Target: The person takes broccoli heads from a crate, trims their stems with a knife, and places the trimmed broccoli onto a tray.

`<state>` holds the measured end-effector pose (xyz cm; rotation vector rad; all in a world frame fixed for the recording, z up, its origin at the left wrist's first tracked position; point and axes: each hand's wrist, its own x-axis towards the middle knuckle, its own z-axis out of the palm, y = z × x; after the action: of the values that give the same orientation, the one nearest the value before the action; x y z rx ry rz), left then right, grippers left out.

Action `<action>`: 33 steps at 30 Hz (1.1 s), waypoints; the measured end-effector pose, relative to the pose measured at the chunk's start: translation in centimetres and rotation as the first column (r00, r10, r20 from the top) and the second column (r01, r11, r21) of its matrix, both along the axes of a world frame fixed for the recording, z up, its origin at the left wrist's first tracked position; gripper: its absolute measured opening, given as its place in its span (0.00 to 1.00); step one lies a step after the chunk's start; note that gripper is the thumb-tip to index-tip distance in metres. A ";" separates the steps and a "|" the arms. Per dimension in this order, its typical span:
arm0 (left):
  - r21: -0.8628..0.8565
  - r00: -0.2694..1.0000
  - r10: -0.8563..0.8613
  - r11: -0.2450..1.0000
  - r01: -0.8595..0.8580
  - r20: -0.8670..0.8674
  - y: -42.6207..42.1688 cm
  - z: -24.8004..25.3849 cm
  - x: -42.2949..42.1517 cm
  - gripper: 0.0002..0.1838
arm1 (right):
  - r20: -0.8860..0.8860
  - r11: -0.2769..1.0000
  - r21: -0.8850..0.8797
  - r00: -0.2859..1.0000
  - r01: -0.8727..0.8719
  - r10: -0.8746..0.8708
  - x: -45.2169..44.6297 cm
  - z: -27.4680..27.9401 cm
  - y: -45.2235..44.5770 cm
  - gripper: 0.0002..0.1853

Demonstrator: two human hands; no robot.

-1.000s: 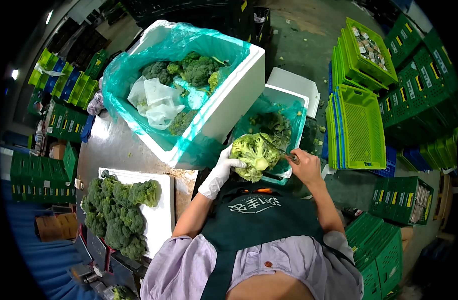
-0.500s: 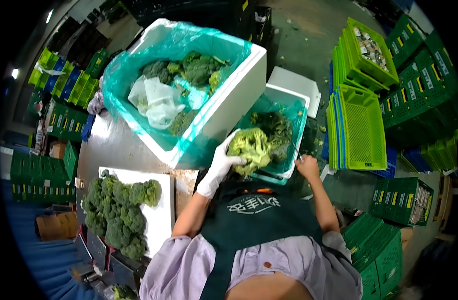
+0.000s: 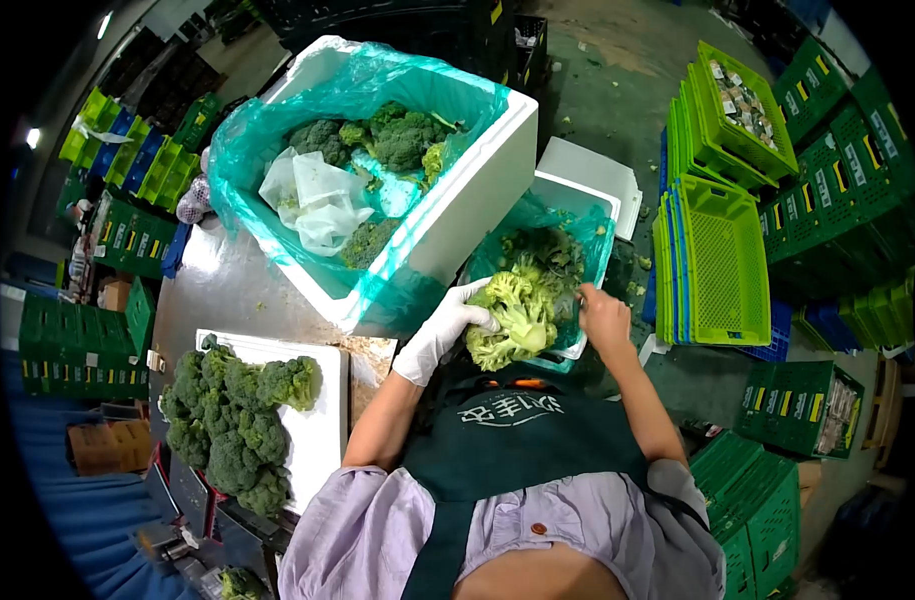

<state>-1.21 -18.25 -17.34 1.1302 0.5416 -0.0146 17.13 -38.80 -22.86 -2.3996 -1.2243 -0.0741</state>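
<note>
Landmark: the large foam box (image 3: pixel 477 205). Broccoli head (image 3: pixel 517 318) is off its near right corner, held up over the near end of the smaller foam box (image 3: pixel 595 320), which sits just right of the large foam box. Left hand (image 3: pixel 445 335), white-gloved, pinches the broccoli head from the side; some fingertips are hidden behind the florets. Right hand (image 3: pixel 607 320), bare, is curled closed beside it, around a small tool (image 3: pixel 580 297) mostly hidden by the fingers; blade can't be made out. Smaller box has a teal liner and dark leafy scraps (image 3: pixel 547 250), partly covered by the broccoli head, pieces hard to separate. Large foam box, also teal-lined, contains broccoli heads (image 3: pixel 402 140) and a crumpled whitish sheet (image 3: pixel 315 200); near wall and liner folds hide its bottom. Near left of the large box, a white foam slab (image 3: pixel 322 430) carries piled broccoli (image 3: pixel 232 420), count unclear from overlap. Well right of it, a lime crate (image 3: pixel 747 60) holds small packs, too small to identify. Black lens border cuts off green crates (image 3: pixel 827 180) behind that.
</note>
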 end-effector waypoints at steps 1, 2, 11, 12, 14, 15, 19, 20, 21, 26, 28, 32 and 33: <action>-0.031 1.000 -0.009 0.999 0.009 0.012 -0.2 0.3 -0.1 0.38 | -0.051 0.950 -0.297 0.992 0.094 -0.114 1.4 -2.1 -0.5 0.07; -0.059 0.999 -0.016 0.998 0.018 0.028 -0.4 0.9 -0.1 0.37 | -0.146 0.937 -0.341 0.981 0.070 -0.127 2.5 -2.9 -1.7 0.10; 0.269 0.993 0.113 0.958 -0.101 -0.028 -1.0 1.8 1.2 0.40 | -0.740 0.922 0.364 0.642 0.133 0.199 -3.1 3.3 -0.8 0.30; 0.268 0.994 0.109 0.959 -0.096 -0.031 -0.9 1.6 1.4 0.40 | -0.744 0.925 0.371 0.624 0.089 0.238 -4.0 4.9 -0.2 0.33; 0.318 0.989 0.021 0.948 0.026 -0.145 -0.9 0.9 1.8 0.41 | -0.579 0.915 0.392 0.747 -0.096 0.326 -5.1 6.5 1.1 0.36; 0.367 0.992 0.001 0.929 0.047 -0.130 -0.9 -0.4 1.7 0.40 | -0.560 0.924 0.374 0.776 -0.076 0.291 -5.2 5.9 1.4 0.34; 0.210 0.988 0.024 0.978 0.009 -0.150 0.1 3.4 0.8 0.34 | -0.874 0.924 0.310 0.450 0.223 0.184 -4.4 2.0 1.0 0.29; 0.094 0.995 0.037 0.995 -0.029 -0.091 0.9 2.2 0.2 0.33 | -0.874 0.925 0.310 0.450 0.221 0.185 -4.3 2.1 0.8 0.29; 0.047 0.998 0.044 0.998 -0.042 -0.047 0.9 2.8 -0.1 0.32 | -0.954 0.882 0.277 0.221 0.381 0.204 -4.3 3.1 0.6 0.26; 0.090 0.997 0.047 0.995 -0.052 0.060 0.4 2.0 -1.4 0.31 | -0.926 0.799 0.193 -0.162 0.570 0.340 -4.2 2.9 0.1 0.12; 0.324 0.994 -0.024 0.946 -0.011 0.105 -0.5 2.2 -1.6 0.35 | -0.863 0.816 0.182 -0.309 0.548 0.400 -3.7 0.1 -0.6 0.10; 0.468 0.984 -0.141 0.881 0.073 0.113 -2.4 3.5 -1.6 0.50 | -0.608 0.825 0.038 -0.642 0.563 0.466 -4.0 -0.2 -0.5 0.10; 0.512 0.979 -0.145 0.858 0.051 0.145 -2.8 3.1 -1.4 0.55 | -0.507 0.831 0.052 -0.702 0.554 0.500 -4.1 -0.6 -0.9 0.12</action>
<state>-2.66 -21.07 -14.29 1.6582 0.3287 0.1487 13.01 -39.71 -23.51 -0.4645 0.3151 1.4509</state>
